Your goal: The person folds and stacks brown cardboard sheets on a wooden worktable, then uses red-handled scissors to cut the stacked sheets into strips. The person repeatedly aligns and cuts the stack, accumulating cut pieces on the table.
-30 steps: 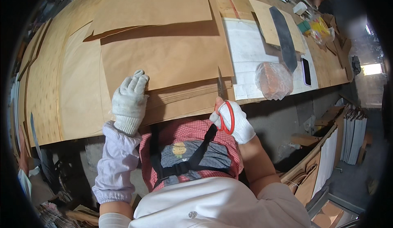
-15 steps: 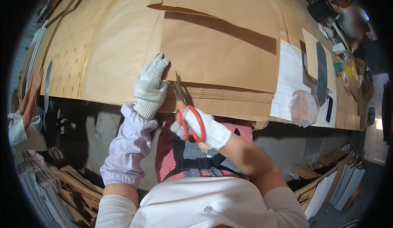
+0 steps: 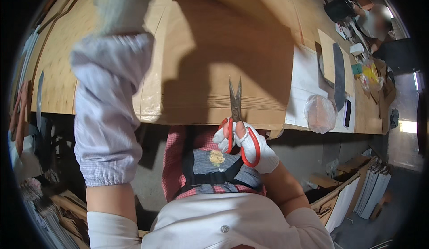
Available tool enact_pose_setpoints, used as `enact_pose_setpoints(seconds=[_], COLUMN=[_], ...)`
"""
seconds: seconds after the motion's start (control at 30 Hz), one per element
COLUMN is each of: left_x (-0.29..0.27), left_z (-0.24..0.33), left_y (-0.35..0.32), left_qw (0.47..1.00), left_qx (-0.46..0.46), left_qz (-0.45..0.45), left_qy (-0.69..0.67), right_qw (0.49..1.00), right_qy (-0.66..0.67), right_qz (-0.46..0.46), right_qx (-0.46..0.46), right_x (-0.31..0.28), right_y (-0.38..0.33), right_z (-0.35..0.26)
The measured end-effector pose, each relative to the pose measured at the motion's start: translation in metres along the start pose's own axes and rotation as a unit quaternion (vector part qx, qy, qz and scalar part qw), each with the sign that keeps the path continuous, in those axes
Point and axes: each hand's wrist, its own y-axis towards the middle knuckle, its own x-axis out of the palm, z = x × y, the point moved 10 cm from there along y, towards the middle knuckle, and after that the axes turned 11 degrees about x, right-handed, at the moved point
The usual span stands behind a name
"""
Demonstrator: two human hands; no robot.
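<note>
My left hand (image 3: 123,7), in a white knit glove, is raised over the far left of the table and smeared by motion. Its fingers are cut off or blurred, so I cannot make out what they hold. A brown paper sheet (image 3: 263,1) is lifted and curved beyond the stack of brown paper (image 3: 250,81), and a broad shadow falls across it. In front of the stack's near edge, my gloved right hand (image 3: 263,153) is closed around red-handled scissors (image 3: 236,103). Their blades point away from me, slightly apart.
To the right, a white sheet (image 3: 308,81) bears a clear plastic bag (image 3: 320,114), a phone (image 3: 347,113) and a dark grey strip (image 3: 340,77). Another person (image 3: 375,23) is at the far right. Arms of someone else (image 3: 18,110) show at the left edge. Cardboard pieces (image 3: 337,200) stand below the table.
My left hand has left the stack's near edge and swung up and away to the far left. My right hand has shifted right with the scissors. The top sheet has risen.
</note>
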Motion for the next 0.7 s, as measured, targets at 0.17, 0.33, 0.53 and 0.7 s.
enact_pose_setpoints(seconds=[0.17, 0.33, 0.53, 0.7], left_x=[0.032, 0.118, 0.125, 0.125], left_z=[-0.063, 0.019, 0.005, 0.002], left_y=[-0.046, -0.202, -0.222, -0.223], left_qw=[0.875, 0.818, 0.811, 0.812], left_qx=[-0.027, 0.125, 0.053, 0.059], left_qz=[-0.210, -0.468, -0.430, -0.427], left_qy=[0.435, 0.309, 0.392, 0.392], right_qw=[0.992, 0.980, 0.988, 0.929], right_qy=[0.111, 0.166, -0.032, -0.299], right_qz=[-0.009, 0.007, 0.096, 0.209], right_qx=[0.055, 0.110, 0.119, 0.069], right_x=[-0.029, -0.035, -0.053, -0.102], right_y=[-0.008, 0.007, 0.003, -0.015], right_z=[0.041, 0.045, 0.047, 0.061])
